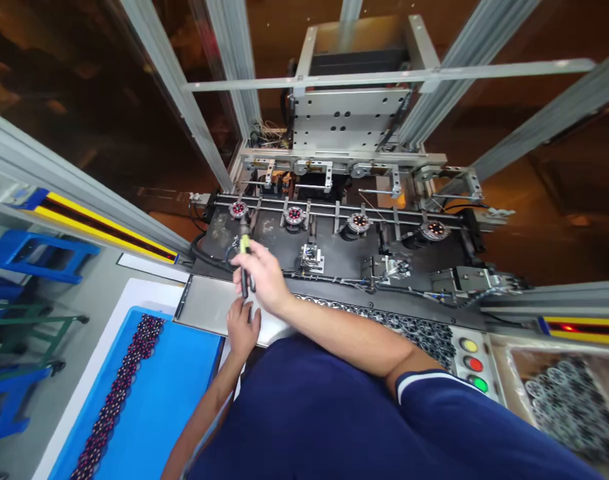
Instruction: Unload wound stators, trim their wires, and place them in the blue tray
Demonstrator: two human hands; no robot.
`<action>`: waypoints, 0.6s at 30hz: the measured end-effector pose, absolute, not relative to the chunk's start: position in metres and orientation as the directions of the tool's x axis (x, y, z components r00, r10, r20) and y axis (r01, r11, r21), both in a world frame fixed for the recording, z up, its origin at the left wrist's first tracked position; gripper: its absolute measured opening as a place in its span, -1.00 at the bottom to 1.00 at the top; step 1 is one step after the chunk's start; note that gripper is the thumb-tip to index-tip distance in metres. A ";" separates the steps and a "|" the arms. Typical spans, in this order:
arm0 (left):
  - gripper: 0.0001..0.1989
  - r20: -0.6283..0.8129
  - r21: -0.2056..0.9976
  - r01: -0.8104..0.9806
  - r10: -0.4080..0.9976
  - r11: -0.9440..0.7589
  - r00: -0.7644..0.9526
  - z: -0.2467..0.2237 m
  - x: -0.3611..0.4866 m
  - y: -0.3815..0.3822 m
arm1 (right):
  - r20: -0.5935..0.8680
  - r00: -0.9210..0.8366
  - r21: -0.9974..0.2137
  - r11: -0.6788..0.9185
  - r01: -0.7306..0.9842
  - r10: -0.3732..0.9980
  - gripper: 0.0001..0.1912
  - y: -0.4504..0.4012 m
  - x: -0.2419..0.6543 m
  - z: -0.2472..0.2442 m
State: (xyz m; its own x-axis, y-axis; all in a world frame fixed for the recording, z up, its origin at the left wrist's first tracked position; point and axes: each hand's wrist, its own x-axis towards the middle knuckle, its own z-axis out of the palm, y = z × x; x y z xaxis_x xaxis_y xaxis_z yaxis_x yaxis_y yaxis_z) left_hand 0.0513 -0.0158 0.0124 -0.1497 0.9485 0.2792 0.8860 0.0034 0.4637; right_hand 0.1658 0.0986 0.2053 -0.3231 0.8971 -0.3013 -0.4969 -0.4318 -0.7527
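Observation:
My right hand (262, 272) is closed round a pair of pliers (244, 245) with yellow-green and black handles. The tool's head points away from me, just below the leftmost round part (238, 210), which has red and white marks. Whether the jaws touch anything is too small to tell. Just under the handle ends, my left hand (243, 328) lies over the pale metal tray (204, 303), thumb and fingers apart, with nothing visible in it. Along the machine's rail sit further round parts, one red-marked (294, 216) and two orange-marked, the nearer (358, 223) and the far right (434, 231).
A blue tray (179, 387) at left holds a long row of dark discs (115, 393). Yellow sensor bars (104, 227) flank the machine. At right are yellow, red and green buttons (473, 364), black rings (424, 333) and a box of similar rings (564, 400). Blue stools (44, 253) stand left.

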 end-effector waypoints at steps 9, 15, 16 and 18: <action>-0.73 0.276 0.376 0.924 0.960 -0.067 -0.043 0.025 0.052 -0.009 | -0.462 0.047 -0.742 -0.356 -0.568 0.886 -0.79 0.145 0.179 0.148; -0.74 0.271 0.351 0.933 0.962 -0.078 -0.022 0.025 0.052 -0.008 | -0.496 0.107 -0.727 -0.345 -0.594 0.862 -0.79 0.157 0.175 0.137; -0.73 0.268 0.353 0.933 0.963 -0.075 -0.023 0.025 0.053 -0.008 | -0.500 0.109 -0.726 -0.347 -0.593 0.859 -0.79 0.159 0.175 0.136; -0.73 0.259 0.358 0.931 0.965 -0.069 -0.028 0.026 0.053 -0.009 | -0.507 0.112 -0.726 -0.353 -0.589 0.855 -0.78 0.162 0.175 0.133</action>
